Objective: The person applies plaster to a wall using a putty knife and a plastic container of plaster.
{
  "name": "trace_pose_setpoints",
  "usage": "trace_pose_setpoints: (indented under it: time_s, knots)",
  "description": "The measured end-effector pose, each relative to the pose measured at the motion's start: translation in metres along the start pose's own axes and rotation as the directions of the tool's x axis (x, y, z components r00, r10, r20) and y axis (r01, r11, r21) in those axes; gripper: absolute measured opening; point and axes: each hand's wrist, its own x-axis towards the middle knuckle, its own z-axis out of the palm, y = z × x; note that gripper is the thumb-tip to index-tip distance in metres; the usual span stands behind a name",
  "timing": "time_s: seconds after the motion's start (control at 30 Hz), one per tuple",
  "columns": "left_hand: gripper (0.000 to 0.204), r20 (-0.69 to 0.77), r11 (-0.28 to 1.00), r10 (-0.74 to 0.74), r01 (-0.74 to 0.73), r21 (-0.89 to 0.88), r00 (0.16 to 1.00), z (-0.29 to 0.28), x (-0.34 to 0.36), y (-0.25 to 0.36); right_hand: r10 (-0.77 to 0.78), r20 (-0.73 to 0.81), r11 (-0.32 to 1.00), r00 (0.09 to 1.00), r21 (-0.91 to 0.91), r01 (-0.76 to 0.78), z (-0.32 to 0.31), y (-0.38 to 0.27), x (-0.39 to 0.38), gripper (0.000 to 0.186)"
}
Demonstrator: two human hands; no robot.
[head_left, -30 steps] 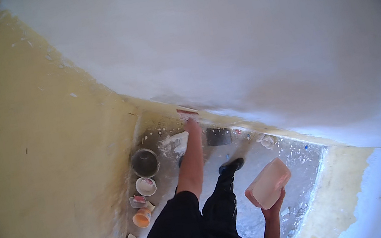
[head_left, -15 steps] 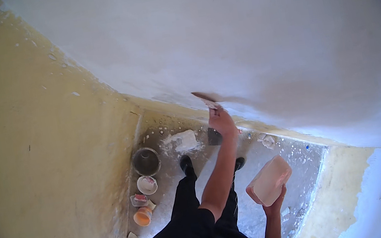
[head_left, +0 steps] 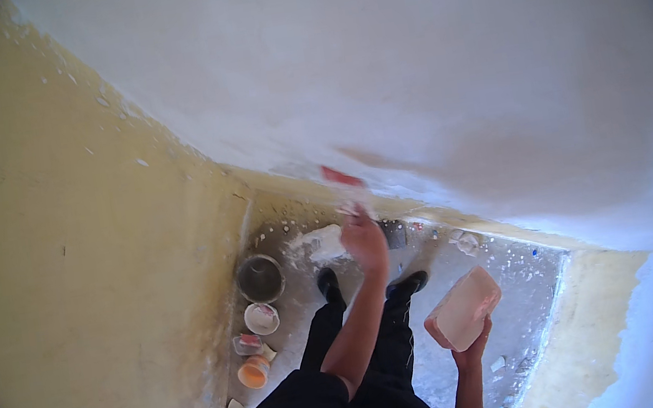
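Note:
My left hand [head_left: 363, 242] is raised in the middle, its fingers closed round a putty knife with a red blade [head_left: 342, 176]. Motion smears the blade, which lies in front of the lower edge of the white-coated wall [head_left: 405, 49]; whether it touches the wall I cannot tell. To the right, my right hand [head_left: 473, 346] grips a pale pinkish, box-shaped block [head_left: 464, 308] by its near end, holding it tilted above the floor. The block's broad, flat face is turned up. A darker, damp-looking streak [head_left: 413, 161] runs across the wall to the right of the knife.
A yellow wall [head_left: 79, 241] stands on the left. Along its foot are a dark bucket [head_left: 260, 279], a white bucket [head_left: 262, 318], a clear tub [head_left: 247, 344] and an orange bucket [head_left: 254, 373]. White lumpy material [head_left: 324, 243] lies on the spattered floor [head_left: 428, 260] beyond my feet.
My left hand has drawn back from the wall, down and slightly left, and the knife has turned to show its red face. My right hand and the block have barely moved.

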Motion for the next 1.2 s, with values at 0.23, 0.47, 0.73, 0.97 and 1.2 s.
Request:
trace_pose_setpoints:
  time_s: [0.23,0.47,0.73,0.97,1.2]
  knots:
    - [0.037,-0.264,0.981,0.183,-0.193,-0.014,0.947,0.052,0.084,0.001,0.009,0.045,1.000,0.999,-0.012,-0.008,0.016,-0.001,0.002,0.062]
    - [0.031,0.014,0.917,0.390,-0.387,-0.099,0.921,0.012,-0.020,-0.003,0.003,0.070,1.000,0.998,-0.016,-0.002,0.025,-0.002,0.002,0.064]
    - [0.020,-0.323,0.999,-0.032,0.042,0.025,0.946,-0.008,0.181,-0.106,0.006,0.160,1.000,0.987,-0.015,-0.004,0.046,-0.005,-0.005,0.062]
    - [0.019,-0.086,0.985,0.163,-0.168,-0.048,0.983,0.028,0.093,0.024,-0.102,0.151,0.976,0.983,-0.176,0.128,0.039,-0.003,0.010,0.055]
    - [0.017,0.219,0.942,0.229,-0.159,-0.296,0.948,-0.035,0.007,0.091,-0.039,0.308,0.974,0.951,-0.200,0.105,0.078,-0.017,0.018,0.055]
